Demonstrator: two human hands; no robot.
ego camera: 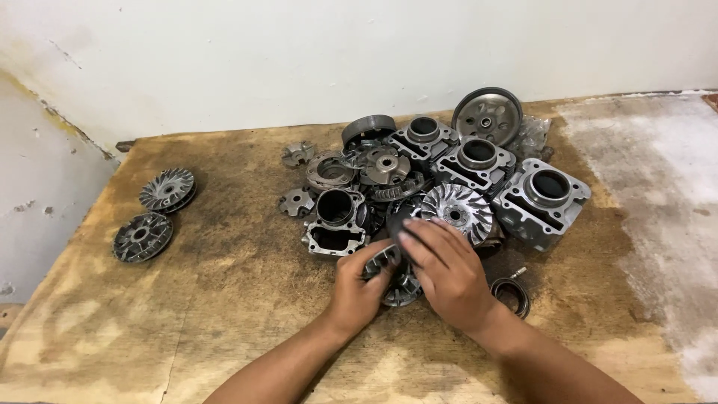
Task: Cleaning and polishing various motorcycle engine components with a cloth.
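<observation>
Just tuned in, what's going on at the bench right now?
A person has both hands on a dark finned metal part at the near edge of a pile of engine parts on a stained wooden bench. The left hand grips it from the side; the right hand lies over its top. Two finned discs sit apart at the left.

The table (224, 314) was seen to be bare wood, rough, matt and darkly stained with oil. The finned disc (457, 212) was bright cast metal with a dull shine. The cylinder block (542, 198) was grey cast metal, matt and grainy. The two discs (153, 213) set apart were darker, grimy metal. The wall (299, 52) was painted, matt and scuffed.
</observation>
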